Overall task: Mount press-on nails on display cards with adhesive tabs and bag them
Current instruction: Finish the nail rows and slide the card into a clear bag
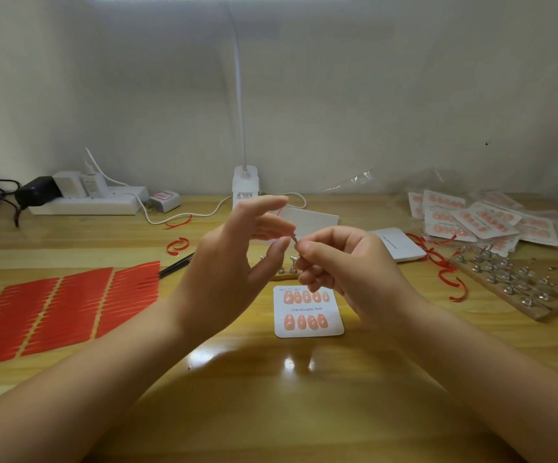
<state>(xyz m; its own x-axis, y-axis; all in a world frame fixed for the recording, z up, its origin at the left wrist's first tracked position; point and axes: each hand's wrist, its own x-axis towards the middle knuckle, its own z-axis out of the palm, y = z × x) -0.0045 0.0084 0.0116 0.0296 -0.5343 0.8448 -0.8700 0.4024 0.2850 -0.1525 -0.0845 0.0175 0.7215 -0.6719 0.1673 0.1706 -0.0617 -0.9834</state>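
While display card on desk shows nine nails mounted, I judge one slot left. My right hand pinches small metal stand; left hand fingers relaxed, grasping nothing. Bagging pending; finished bags piled far right.

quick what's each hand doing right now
Left hand: open, fingers spread, holding nothing.
Right hand: pinching a small metal nail stand at its fingertips.
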